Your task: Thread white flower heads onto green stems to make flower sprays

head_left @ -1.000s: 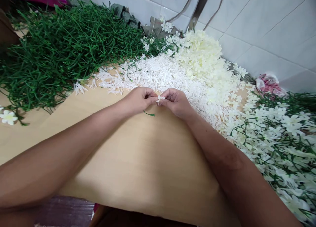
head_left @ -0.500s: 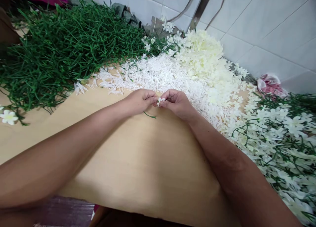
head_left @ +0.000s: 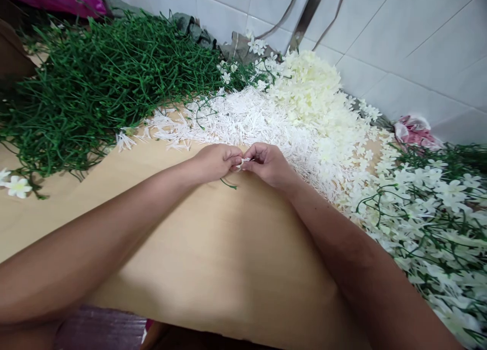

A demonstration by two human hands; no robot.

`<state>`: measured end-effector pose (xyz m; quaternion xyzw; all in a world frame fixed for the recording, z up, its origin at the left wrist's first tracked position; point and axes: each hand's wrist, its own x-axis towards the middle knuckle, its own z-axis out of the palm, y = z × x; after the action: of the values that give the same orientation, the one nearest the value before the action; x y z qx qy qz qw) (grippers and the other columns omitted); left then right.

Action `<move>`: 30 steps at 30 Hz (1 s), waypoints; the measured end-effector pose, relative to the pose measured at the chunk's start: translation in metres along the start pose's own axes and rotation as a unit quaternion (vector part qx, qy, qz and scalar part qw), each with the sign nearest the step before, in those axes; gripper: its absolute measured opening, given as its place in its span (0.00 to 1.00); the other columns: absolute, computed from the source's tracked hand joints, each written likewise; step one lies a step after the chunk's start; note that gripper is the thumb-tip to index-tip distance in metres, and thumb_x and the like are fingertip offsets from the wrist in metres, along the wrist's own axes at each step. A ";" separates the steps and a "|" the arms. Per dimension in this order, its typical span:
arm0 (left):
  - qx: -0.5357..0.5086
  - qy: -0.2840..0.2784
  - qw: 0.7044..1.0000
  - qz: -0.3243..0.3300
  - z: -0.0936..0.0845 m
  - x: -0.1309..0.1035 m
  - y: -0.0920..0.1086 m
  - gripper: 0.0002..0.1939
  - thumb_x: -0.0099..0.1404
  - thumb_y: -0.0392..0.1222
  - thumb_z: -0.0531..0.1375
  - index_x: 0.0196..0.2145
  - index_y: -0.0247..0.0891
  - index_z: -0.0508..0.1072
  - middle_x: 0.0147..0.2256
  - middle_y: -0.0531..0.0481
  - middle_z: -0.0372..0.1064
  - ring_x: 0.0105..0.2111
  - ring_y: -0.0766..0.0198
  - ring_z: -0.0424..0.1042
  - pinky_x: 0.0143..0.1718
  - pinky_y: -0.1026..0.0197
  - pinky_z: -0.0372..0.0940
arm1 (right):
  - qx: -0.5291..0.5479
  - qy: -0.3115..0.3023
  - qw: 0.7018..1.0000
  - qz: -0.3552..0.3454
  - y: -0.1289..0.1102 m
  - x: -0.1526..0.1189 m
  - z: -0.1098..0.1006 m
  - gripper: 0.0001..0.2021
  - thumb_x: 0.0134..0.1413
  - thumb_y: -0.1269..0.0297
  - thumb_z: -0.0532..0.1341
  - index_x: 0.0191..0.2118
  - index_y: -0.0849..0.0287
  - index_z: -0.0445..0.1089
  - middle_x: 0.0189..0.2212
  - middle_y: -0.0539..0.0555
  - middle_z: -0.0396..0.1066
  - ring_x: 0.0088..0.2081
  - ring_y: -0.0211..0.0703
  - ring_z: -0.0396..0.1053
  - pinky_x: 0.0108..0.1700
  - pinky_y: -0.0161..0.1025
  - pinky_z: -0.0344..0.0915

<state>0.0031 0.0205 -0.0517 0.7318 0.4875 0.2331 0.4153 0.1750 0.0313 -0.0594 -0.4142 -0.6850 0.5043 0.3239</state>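
Over the tan board, my left hand (head_left: 217, 162) is closed in a pinch on a thin green artificial flower stem (head_left: 229, 185), whose tail curves out below the fingers. A small white artificial flower (head_left: 242, 163) shows between the two hands, at the top of the stem. My right hand (head_left: 269, 163) pinches at this flower with thumb and forefinger. The fingertips of both hands almost meet and partly cover the flower. Just beyond them lies a heap of thin white plastic pieces (head_left: 243, 114).
Green stems (head_left: 114, 76) form a big pile at the left. Cream-white blossoms (head_left: 310, 83) are heaped at the back, by the tiled wall (head_left: 399, 50). Stemmed white flowers (head_left: 437, 223) lie at the right. The cardboard (head_left: 198, 258) reaches the near edge.
Both hands have shifted slightly down in the view. The white flower is now more covered by the fingers, and the fingertips are closer together.
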 end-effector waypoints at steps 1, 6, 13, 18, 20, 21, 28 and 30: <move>-0.001 -0.002 1.000 -0.001 -0.001 0.000 0.001 0.12 0.59 0.39 0.53 0.19 0.37 0.63 0.19 0.56 0.58 0.23 0.69 0.57 0.29 0.65 0.54 | -0.003 0.006 1.000 -0.001 0.000 0.000 0.001 0.19 0.32 0.53 0.72 0.23 0.59 0.64 0.19 0.46 0.65 0.23 0.31 0.60 0.26 0.34 0.56; -0.051 -0.016 0.999 0.003 -0.003 0.000 0.003 0.12 0.60 0.41 0.51 0.21 0.37 0.63 0.20 0.56 0.58 0.23 0.69 0.57 0.28 0.66 0.54 | 0.066 0.004 0.998 0.014 -0.003 0.003 0.003 0.20 0.29 0.54 0.73 0.23 0.59 0.64 0.20 0.46 0.67 0.23 0.32 0.64 0.28 0.35 0.61; 0.072 0.143 0.976 0.144 -0.022 -0.017 0.019 0.17 0.60 0.50 0.54 0.38 0.36 0.74 0.41 0.43 0.69 0.44 0.57 0.65 0.46 0.58 0.59 | 0.221 -0.044 0.972 0.071 -0.001 0.004 -0.017 0.20 0.31 0.58 0.74 0.25 0.60 0.63 0.19 0.45 0.69 0.23 0.31 0.67 0.29 0.31 0.65; 0.091 0.111 0.973 0.179 -0.030 -0.029 0.026 0.10 0.58 0.49 0.59 0.31 0.42 0.77 0.35 0.47 0.73 0.40 0.57 0.68 0.49 0.56 0.56 | 0.271 -0.124 0.946 0.131 -0.009 -0.002 -0.037 0.19 0.33 0.59 0.73 0.25 0.61 0.63 0.20 0.46 0.70 0.23 0.31 0.68 0.24 0.28 0.65; 0.048 0.146 0.975 0.158 -0.029 -0.029 0.026 0.11 0.60 0.48 0.57 0.27 0.42 0.76 0.30 0.48 0.72 0.35 0.59 0.68 0.45 0.57 0.58 | 0.220 -0.187 0.949 0.124 -0.022 -0.006 -0.049 0.18 0.36 0.55 0.71 0.28 0.61 0.66 0.23 0.48 0.72 0.25 0.34 0.70 0.24 0.30 0.67; 0.011 0.164 0.976 0.143 -0.028 -0.028 0.026 0.12 0.60 0.48 0.57 0.26 0.41 0.76 0.30 0.49 0.72 0.34 0.60 0.68 0.42 0.58 0.58 | 0.174 -0.208 0.955 0.117 -0.028 -0.008 -0.058 0.18 0.38 0.53 0.70 0.30 0.61 0.68 0.24 0.50 0.72 0.26 0.36 0.71 0.25 0.33 0.69; -0.113 0.110 0.987 0.031 -0.011 -0.022 0.031 0.13 0.56 0.50 0.59 0.24 0.39 0.75 0.24 0.50 0.68 0.26 0.65 0.62 0.30 0.62 0.57 | -0.372 0.221 0.889 0.153 -0.043 -0.023 -0.132 0.13 0.37 0.62 0.70 0.26 0.60 0.66 0.24 0.52 0.67 0.28 0.40 0.66 0.31 0.41 0.65; -0.089 0.061 0.994 0.009 -0.003 -0.021 0.029 0.14 0.56 0.51 0.58 0.26 0.38 0.76 0.20 0.52 0.63 0.22 0.66 0.59 0.26 0.63 0.54 | -0.465 0.212 0.828 0.229 -0.038 -0.026 -0.144 0.14 0.33 0.64 0.71 0.24 0.59 0.64 0.23 0.50 0.65 0.28 0.42 0.66 0.32 0.42 0.62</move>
<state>0.0073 -0.0026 -0.0241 0.6805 0.4827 0.3232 0.4465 0.3019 0.0633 0.0167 -0.7577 -0.6384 0.0859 0.1051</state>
